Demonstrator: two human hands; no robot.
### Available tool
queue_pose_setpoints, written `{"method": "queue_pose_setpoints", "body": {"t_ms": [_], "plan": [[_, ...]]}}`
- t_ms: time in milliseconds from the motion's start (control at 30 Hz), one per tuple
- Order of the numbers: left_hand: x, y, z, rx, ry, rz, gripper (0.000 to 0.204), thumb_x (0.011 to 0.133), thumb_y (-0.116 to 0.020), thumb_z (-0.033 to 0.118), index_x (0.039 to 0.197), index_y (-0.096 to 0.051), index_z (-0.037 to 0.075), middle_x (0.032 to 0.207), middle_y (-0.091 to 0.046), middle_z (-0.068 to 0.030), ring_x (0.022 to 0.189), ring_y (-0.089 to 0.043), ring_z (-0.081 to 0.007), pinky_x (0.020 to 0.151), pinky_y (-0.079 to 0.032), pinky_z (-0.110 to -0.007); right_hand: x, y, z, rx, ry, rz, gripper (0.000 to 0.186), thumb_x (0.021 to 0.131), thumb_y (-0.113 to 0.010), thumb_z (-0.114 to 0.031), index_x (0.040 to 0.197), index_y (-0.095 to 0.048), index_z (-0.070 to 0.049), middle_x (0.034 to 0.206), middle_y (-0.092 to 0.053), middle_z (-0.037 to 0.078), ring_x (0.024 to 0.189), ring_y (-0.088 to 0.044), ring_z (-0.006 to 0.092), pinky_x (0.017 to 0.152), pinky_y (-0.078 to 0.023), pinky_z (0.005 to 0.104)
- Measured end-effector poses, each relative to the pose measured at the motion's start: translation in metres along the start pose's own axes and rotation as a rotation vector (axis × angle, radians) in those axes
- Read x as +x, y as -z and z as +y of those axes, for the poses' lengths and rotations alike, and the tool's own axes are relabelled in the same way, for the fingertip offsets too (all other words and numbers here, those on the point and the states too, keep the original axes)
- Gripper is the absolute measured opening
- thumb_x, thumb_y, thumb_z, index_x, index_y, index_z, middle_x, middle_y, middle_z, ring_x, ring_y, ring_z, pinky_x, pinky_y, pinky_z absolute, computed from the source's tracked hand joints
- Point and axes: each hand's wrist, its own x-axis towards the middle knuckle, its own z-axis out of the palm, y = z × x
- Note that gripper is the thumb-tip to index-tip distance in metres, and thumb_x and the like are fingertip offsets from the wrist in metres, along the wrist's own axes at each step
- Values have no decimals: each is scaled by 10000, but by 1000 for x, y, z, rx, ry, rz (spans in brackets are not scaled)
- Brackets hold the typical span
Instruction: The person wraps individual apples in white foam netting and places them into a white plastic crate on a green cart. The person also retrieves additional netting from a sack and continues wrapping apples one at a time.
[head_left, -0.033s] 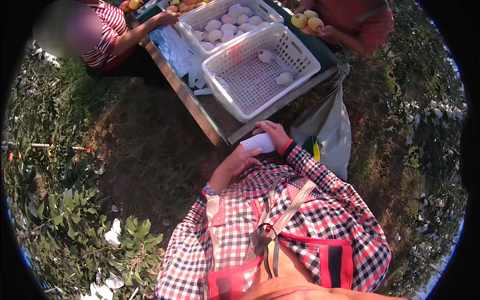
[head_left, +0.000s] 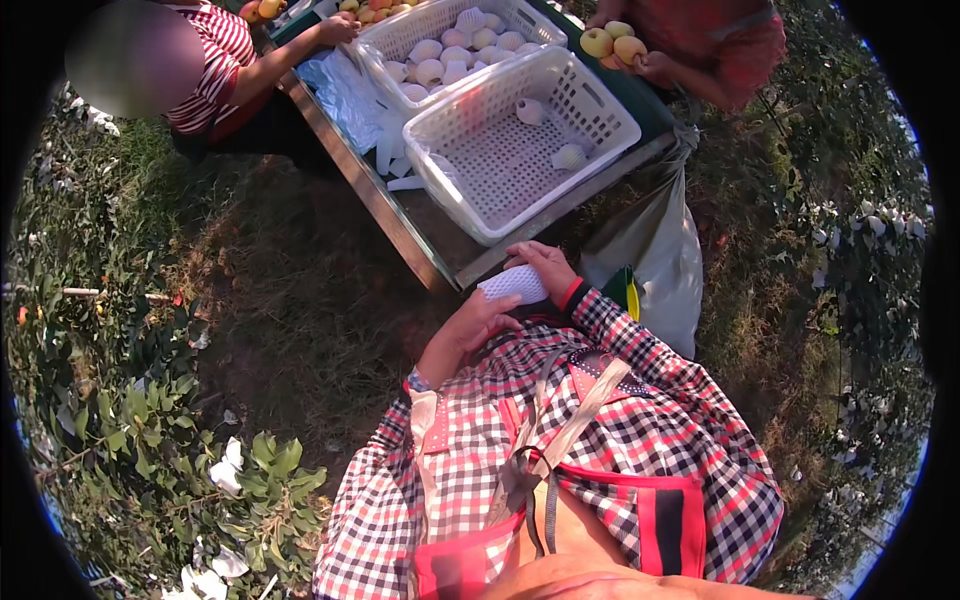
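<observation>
A white foam mesh sleeve is held between my hands in front of my waist, below the near corner of the table. My left hand grips its lower left end, fingers bent. My right hand is closed round its upper right part, thumb on top. Beyond them, a white plastic crate holds a few net-wrapped round items. A second crate behind it holds several such items.
A co-worker in stripes reaches toward apples at the back left; another in red holds several yellow apples. Blue plastic lies on the table. A grey sack hangs at its right. Leafy plants flank both sides.
</observation>
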Motion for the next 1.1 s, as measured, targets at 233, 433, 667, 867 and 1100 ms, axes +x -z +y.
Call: {"method": "queue_pose_setpoints", "body": {"t_ms": [233, 433, 667, 867, 1100], "plan": [[-22, 12, 12, 49, -233, 299, 474, 903, -640, 151, 1331, -477, 29, 1274, -563, -77, 1126, -570, -194, 828, -551, -398, 43, -9, -8, -125, -10, 96, 421, 947, -588, -413, 1071, -652, -16, 957, -667, 44, 845, -619, 133, 731, -509, 291], [-39, 16, 26, -30, -398, 418, 413, 903, -623, 125, 1290, -519, 27, 1254, -590, -90, 1134, -574, -222, 809, -557, -417, 96, 13, -41, 253, -190, 258, 420, 938, -600, -381, 1187, -561, -45, 1036, -655, 91, 902, -648, 205, 716, -536, 323], [-22, 6, 35, -69, -443, 508, 374, 902, -613, 101, 1259, -546, 10, 1223, -609, -101, 1115, -589, -232, 799, -564, -418, 180, 56, -14, 369, -425, 381, 457, 916, -620, -317, 1278, -478, -77, 1098, -600, 138, 919, -625, 263, 724, -550, 403], [-24, -8, 31, -99, -452, 603, 350, 905, -627, 86, 1236, -566, -10, 1169, -636, -88, 1039, -618, -185, 790, -558, -364, 196, 40, 28, 126, -644, 348, 508, 886, -641, -370, 1294, -481, -112, 1131, -595, 135, 938, -625, 260, 745, -545, 403], [-34, -11, 20, -91, -446, 685, 373, 908, -605, 86, 1262, -543, -16, 1214, -619, -119, 1116, -595, -241, 822, -556, -419, 197, 36, 51, -3, -684, 367, 542, 856, -672, -366, 1271, -505, -60, 1122, -600, 145, 934, -641, 281, 723, -552, 417]]}}
